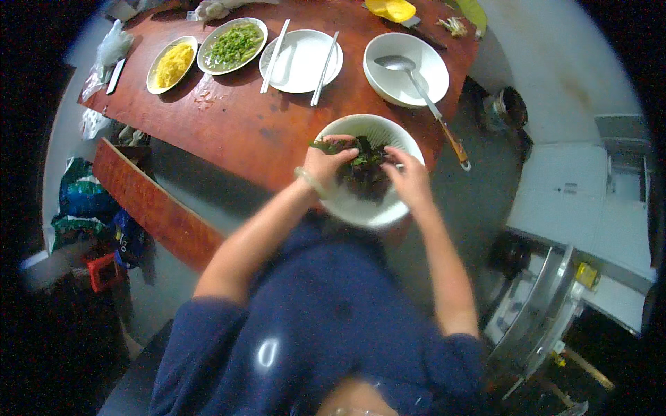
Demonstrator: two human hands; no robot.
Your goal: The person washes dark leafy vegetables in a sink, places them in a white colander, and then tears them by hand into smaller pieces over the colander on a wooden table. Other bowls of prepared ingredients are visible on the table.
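A white plastic basin point(359, 212) with a ribbed inner wall stands at the table's near corner, holding dark purple-green leafy vegetables point(366, 179). My left hand point(329, 158), with a pale bangle at its wrist, grips a bunch of these leaves over the basin's left side. Over the right side is my right hand point(412, 179), its thumb and fingers bent towards the leaves. Whether the right fingertips are closed on a leaf is not clear, since the area is blurred.
On the red-brown wooden table point(229, 125) are a dish of yellow shreds point(174, 65), a dish of chopped greens point(234, 46), a white plate point(299, 65) with chopsticks across it, and a white bowl point(382, 86) with a long-handled ladle point(426, 99). A wooden bench point(156, 208) stands left.
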